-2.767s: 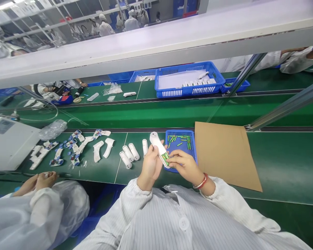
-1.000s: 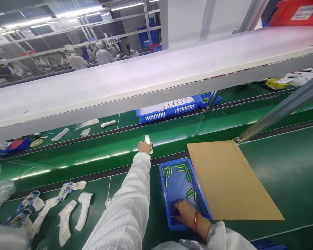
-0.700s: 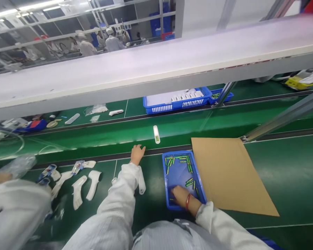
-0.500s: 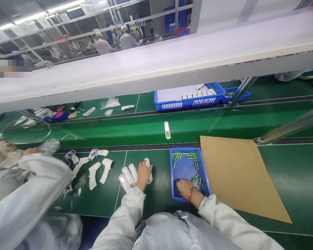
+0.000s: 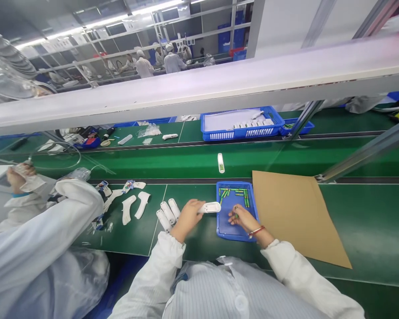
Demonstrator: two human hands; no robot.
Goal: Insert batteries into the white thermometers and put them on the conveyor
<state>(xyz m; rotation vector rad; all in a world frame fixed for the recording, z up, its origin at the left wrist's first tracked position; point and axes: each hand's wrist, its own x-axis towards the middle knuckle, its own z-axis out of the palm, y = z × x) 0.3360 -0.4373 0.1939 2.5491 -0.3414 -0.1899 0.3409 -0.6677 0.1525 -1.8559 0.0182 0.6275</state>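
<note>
My left hand (image 5: 189,213) is closed on a white plastic device body (image 5: 209,207), held level just left of the blue tray (image 5: 226,228). My right hand (image 5: 242,217) rests inside that tray with its fingers pinched on small green batteries (image 5: 234,192) that lie scattered there. Three more white device bodies (image 5: 168,213) lie in a row on the green bench beside my left hand. One device with green batteries fitted (image 5: 221,162) lies alone on the green conveyor belt beyond the tray.
A brown cardboard sheet (image 5: 295,212) lies right of the tray. White shell halves (image 5: 134,206) and blue-tagged parts sit to the left. A co-worker's sleeve (image 5: 43,230) fills the left. A blue basket (image 5: 239,133) stands across the belt, under a grey overhead shelf (image 5: 199,93).
My left hand set the battery-filled device on the belt, drew back and picked up another white body from the row. My right hand stayed in the blue tray among the batteries.
</note>
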